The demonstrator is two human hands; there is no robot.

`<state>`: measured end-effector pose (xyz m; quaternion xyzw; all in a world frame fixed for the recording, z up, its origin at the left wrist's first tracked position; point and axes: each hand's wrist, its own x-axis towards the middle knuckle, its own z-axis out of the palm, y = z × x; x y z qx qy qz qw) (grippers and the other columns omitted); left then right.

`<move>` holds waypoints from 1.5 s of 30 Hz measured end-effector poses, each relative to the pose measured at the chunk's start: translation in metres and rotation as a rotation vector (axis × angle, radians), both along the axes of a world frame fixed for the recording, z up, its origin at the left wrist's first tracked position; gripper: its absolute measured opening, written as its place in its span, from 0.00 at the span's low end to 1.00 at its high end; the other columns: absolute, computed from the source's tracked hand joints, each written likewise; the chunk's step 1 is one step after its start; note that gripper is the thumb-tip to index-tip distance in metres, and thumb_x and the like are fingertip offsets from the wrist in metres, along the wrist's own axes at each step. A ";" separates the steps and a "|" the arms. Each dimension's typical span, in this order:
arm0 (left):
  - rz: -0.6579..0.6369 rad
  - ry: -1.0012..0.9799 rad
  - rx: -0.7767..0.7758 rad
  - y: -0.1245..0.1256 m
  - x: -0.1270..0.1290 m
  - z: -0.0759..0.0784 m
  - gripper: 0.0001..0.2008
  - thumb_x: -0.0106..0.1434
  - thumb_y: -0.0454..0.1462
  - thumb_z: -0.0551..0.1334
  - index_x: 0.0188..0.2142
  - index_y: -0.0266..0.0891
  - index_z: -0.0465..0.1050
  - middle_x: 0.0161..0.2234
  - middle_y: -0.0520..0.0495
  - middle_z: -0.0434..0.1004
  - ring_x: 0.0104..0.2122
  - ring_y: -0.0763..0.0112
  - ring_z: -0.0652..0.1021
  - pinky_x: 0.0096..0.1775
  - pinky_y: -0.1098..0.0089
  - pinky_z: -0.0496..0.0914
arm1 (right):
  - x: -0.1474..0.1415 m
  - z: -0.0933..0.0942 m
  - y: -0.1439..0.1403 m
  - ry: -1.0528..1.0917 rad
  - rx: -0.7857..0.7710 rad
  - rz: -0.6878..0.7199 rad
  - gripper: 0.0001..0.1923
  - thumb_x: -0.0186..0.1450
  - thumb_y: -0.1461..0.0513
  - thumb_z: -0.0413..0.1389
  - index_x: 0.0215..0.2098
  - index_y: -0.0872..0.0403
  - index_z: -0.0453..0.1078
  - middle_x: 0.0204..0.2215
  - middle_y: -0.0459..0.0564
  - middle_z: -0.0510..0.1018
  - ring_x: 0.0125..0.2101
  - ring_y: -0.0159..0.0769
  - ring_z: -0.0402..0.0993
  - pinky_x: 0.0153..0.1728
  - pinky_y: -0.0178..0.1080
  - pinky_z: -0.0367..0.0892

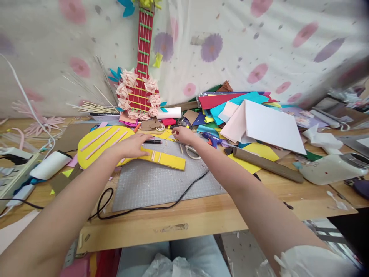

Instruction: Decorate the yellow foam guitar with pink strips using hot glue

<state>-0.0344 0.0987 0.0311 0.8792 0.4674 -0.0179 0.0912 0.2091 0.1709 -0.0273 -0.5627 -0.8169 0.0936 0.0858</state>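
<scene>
At the far left of the counter (201,219) we see a white power strip (14,175) and a white rounded case (50,164) lying beside it. Next comes the yellow foam guitar (115,148), flat on the counter with its round body to the left and its narrow neck reaching right over the grey cutting mat (161,184). Pale pink strips run lengthwise across its body, and two short pale strips cross the neck. Our left hand (132,145) lies palm down on it where body meets neck, fingers spread flat and gripping nothing. Behind it, a red guitar model (141,77) trimmed with pink paper flowers leans upright against the flowered cloth backdrop. A black cable (150,206) loops over the mat's near edge. A black marker (152,141) lies just past the left fingertips. Our right hand (183,134) reaches to the clutter just beyond the yellow neck, fingers curled down narrowly; we cannot tell whether it pinches anything. Scissors (191,151) lie under the right wrist. Further right sit a heap of coloured foam sheets (230,105), a white board (271,125), a brown cardboard tube (268,164) and a white glue gun (331,168).
</scene>
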 end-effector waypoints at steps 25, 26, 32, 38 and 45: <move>0.103 0.087 -0.134 0.087 0.051 -0.030 0.22 0.63 0.44 0.44 0.50 0.37 0.66 0.52 0.40 0.69 0.50 0.62 0.70 0.50 0.64 0.63 | 0.029 -0.006 0.036 -0.186 0.133 -0.024 0.11 0.59 0.57 0.52 0.34 0.55 0.70 0.39 0.56 0.75 0.41 0.43 0.69 0.37 0.37 0.63; 0.100 0.088 -0.179 0.093 0.057 -0.034 0.24 0.63 0.46 0.44 0.51 0.36 0.64 0.53 0.39 0.68 0.50 0.62 0.70 0.49 0.64 0.63 | 0.032 -0.008 0.032 -0.190 0.119 -0.031 0.11 0.58 0.57 0.53 0.34 0.55 0.70 0.38 0.55 0.75 0.41 0.43 0.69 0.36 0.38 0.63; 0.406 0.232 -0.169 0.115 0.055 -0.044 0.32 0.60 0.51 0.47 0.58 0.34 0.55 0.59 0.29 0.55 0.57 0.49 0.63 0.51 0.54 0.60 | 0.031 -0.013 0.021 -0.125 0.125 0.030 0.13 0.61 0.57 0.50 0.41 0.52 0.70 0.40 0.52 0.75 0.42 0.40 0.69 0.38 0.36 0.63; 0.624 0.077 -0.053 0.117 0.032 -0.032 0.32 0.58 0.44 0.52 0.58 0.30 0.51 0.55 0.27 0.62 0.53 0.52 0.68 0.47 0.60 0.65 | -0.008 -0.010 0.043 -0.100 0.109 0.110 0.16 0.64 0.59 0.45 0.45 0.50 0.70 0.43 0.51 0.74 0.45 0.39 0.67 0.42 0.37 0.62; 0.551 -0.096 0.089 0.102 0.022 -0.013 0.23 0.57 0.39 0.53 0.52 0.36 0.62 0.52 0.38 0.69 0.51 0.57 0.70 0.48 0.63 0.65 | -0.044 -0.018 0.079 -0.233 0.141 0.107 0.18 0.62 0.62 0.47 0.48 0.56 0.68 0.48 0.60 0.70 0.48 0.46 0.64 0.45 0.42 0.61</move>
